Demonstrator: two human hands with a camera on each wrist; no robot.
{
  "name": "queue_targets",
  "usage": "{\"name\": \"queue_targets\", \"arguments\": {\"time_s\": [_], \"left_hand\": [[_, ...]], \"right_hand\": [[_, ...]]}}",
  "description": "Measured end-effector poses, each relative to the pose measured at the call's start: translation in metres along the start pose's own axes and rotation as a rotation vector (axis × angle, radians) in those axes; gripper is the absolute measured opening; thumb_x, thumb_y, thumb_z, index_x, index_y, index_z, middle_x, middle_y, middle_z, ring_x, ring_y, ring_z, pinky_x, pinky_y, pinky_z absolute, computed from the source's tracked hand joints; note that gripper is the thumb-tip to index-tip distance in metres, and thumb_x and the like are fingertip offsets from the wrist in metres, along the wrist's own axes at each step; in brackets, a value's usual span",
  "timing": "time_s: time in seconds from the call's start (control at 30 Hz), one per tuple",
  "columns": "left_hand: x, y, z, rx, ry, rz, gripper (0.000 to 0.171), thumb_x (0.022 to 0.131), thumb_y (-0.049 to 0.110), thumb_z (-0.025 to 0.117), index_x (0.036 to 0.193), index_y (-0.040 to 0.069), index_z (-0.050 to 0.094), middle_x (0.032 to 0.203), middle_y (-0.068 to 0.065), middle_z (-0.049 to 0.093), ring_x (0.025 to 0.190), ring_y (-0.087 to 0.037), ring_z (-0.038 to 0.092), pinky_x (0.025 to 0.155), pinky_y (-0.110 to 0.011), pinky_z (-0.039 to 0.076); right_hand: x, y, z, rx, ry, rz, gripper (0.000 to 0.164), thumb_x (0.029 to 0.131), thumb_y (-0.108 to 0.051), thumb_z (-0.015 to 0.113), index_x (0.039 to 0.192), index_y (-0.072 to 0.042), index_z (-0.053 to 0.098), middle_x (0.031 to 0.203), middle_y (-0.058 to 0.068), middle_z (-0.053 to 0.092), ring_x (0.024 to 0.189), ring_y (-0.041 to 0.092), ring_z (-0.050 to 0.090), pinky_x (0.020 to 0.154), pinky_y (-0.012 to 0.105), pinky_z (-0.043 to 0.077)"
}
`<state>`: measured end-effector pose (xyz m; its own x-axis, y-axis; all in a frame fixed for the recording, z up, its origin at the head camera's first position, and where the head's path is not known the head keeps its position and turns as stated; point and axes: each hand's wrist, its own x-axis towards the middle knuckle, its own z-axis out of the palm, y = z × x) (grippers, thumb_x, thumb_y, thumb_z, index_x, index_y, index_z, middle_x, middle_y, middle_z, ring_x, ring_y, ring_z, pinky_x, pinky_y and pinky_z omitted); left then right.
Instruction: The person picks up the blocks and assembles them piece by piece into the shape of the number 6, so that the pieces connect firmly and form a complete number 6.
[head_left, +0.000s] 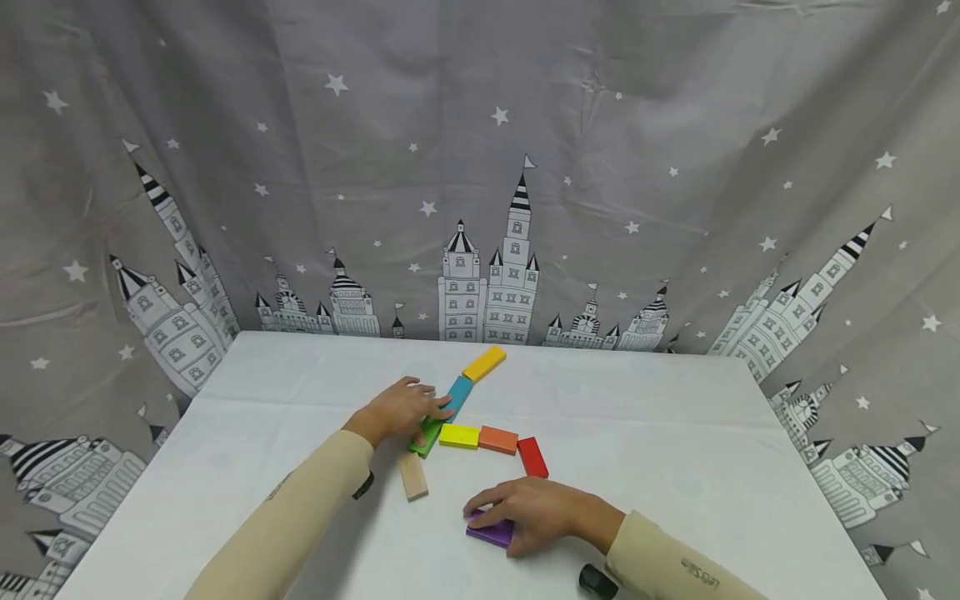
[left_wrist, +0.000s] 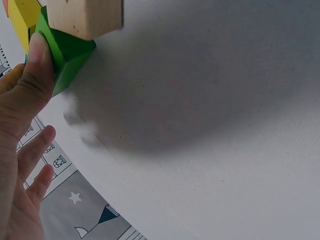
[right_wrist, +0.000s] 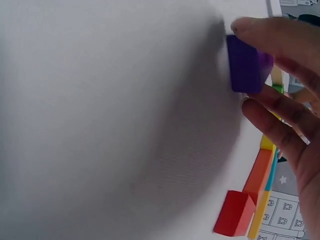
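My left hand (head_left: 401,410) holds the green block (head_left: 427,435) by its thumb side, the thumb flat on it in the left wrist view and a fingertip reaching the teal-blue block (head_left: 458,396). Other left fingers stay off the blocks. Nearer to me, my right hand (head_left: 546,512) pinches a purple block (right_wrist: 244,65) between thumb and fingers, low over the white table. A plain wooden block (head_left: 413,477) meets the green one's near end. Beside the green block a yellow block (head_left: 459,436), an orange block (head_left: 498,440) and a red block (head_left: 532,457) form a row bending toward me.
Past the teal-blue block, an amber-yellow block (head_left: 484,363) lies near the back edge of the white table (head_left: 637,417). A grey curtain (head_left: 600,125) printed with castles and stars hangs behind and around the table.
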<state>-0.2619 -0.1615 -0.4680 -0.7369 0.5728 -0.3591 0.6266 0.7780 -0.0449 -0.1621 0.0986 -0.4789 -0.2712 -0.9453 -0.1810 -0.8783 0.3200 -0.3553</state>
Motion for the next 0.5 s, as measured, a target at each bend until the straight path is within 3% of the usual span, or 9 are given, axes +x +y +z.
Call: {"name": "queue_targets", "arguments": {"time_s": [0.2,0.37,0.5], "left_hand": [[0.0009,0.0006,-0.0007,0.011,-0.01,-0.002,0.063,0.08,0.038,0.074,0.139,0.033,0.052,0.148,0.008,0.043,0.137,-0.024,0.039,0.115,-0.049,0.023],[0.0006,0.0005,-0.0008,0.011,-0.009,-0.003,0.063,0.08,0.038,0.074,0.139,0.033,0.052,0.148,0.008,0.043,0.137,-0.024,0.039,0.115,-0.049,0.023],[0.0011,0.0009,-0.0001,0.008,-0.017,-0.009,0.064,0.08,0.038,0.074,0.139,0.034,0.051,0.149,0.008,0.042,0.137,-0.024,0.038,0.115,-0.048,0.022]], "right_hand": [[0.0004,0.0012,-0.0042,-0.015,-0.017,-0.023,0.05,0.087,-0.016,0.069,0.136,-0.022,0.057,0.143,-0.01,0.048,0.127,0.006,0.047,0.102,0.019,0.04],[0.0031,0.0013,-0.0052,-0.062,-0.007,-0.04,0.049,0.089,-0.025,0.07,0.136,-0.024,0.057,0.142,-0.009,0.049,0.126,0.006,0.048,0.102,0.019,0.04],[0.0045,-0.0001,-0.0047,-0.036,-0.005,-0.007,0.052,0.087,-0.031,0.072,0.136,-0.026,0.057,0.14,-0.01,0.049,0.12,0.005,0.05,0.1,0.018,0.041]]}}
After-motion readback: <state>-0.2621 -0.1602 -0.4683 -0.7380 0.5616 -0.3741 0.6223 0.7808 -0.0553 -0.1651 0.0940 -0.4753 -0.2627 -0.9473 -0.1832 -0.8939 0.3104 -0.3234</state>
